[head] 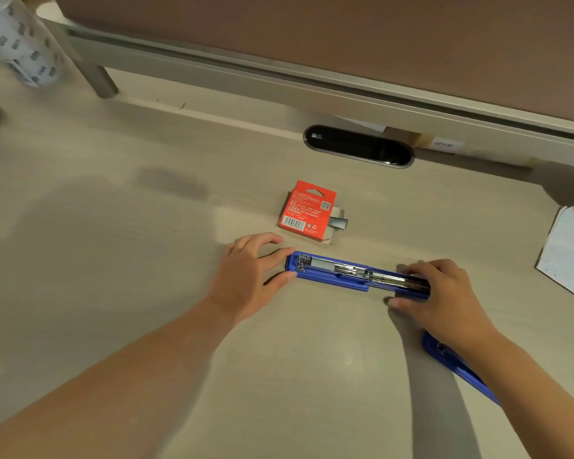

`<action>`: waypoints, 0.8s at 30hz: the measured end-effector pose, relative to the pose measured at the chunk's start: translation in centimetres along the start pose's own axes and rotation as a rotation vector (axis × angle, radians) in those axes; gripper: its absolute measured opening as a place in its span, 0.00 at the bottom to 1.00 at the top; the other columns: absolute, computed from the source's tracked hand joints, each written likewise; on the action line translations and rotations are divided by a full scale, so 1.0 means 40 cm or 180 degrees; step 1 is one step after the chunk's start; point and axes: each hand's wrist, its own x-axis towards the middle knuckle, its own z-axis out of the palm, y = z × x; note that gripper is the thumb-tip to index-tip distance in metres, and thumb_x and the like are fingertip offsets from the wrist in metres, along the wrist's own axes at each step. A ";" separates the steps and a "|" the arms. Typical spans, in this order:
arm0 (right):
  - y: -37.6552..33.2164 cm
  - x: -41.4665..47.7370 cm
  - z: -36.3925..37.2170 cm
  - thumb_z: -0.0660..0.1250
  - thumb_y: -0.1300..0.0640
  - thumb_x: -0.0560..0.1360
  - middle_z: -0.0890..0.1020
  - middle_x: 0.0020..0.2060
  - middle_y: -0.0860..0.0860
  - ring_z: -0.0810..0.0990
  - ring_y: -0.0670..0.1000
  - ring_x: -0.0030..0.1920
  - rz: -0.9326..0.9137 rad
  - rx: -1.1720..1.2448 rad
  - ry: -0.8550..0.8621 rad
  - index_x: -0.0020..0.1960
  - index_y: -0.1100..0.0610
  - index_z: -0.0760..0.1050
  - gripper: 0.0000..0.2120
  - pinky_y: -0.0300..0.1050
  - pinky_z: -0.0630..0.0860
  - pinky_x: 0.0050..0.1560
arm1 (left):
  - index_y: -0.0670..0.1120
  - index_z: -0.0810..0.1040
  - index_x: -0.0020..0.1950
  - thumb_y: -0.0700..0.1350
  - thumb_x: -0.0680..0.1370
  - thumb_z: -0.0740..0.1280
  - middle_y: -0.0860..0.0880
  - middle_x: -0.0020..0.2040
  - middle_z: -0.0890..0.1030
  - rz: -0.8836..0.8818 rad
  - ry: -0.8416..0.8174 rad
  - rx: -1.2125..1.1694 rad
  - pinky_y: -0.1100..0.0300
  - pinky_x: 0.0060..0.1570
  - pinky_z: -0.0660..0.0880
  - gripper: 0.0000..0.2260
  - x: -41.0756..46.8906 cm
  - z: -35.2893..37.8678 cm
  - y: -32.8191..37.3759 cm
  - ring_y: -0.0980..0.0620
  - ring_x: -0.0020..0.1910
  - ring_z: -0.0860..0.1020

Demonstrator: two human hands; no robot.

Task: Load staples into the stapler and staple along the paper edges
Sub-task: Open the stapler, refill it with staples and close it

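Observation:
A blue stapler [342, 272] lies swung open flat on the desk, its metal staple channel facing up. My left hand [249, 273] pinches its left end between thumb and fingers. My right hand [444, 293] grips its right end near the hinge. The stapler's blue top cover [451, 362] sticks out lower right, partly hidden under my right forearm. An orange staple box [307, 210] lies just behind the stapler, with a strip of grey staples [338, 222] poking out on its right side. White paper [570, 256] lies at the right edge.
A dark oval cable grommet [358, 146] is set in the desk behind the box. A partition panel [312, 44] on a metal post [100, 77] runs along the back. A patterned wrapped roll [17, 38] stands at the far left.

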 end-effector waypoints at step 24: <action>-0.272 0.036 0.020 0.71 0.51 0.71 0.78 0.38 0.49 0.75 0.46 0.37 -0.0104 0.0817 -0.0078 0.45 0.54 0.78 0.08 0.31 0.68 0.34 | 0.51 0.82 0.54 0.57 0.72 0.64 0.50 0.57 0.79 0.0057 0.0217 -0.0236 0.55 0.52 0.67 0.17 -0.005 0.011 -0.006 0.48 0.55 0.76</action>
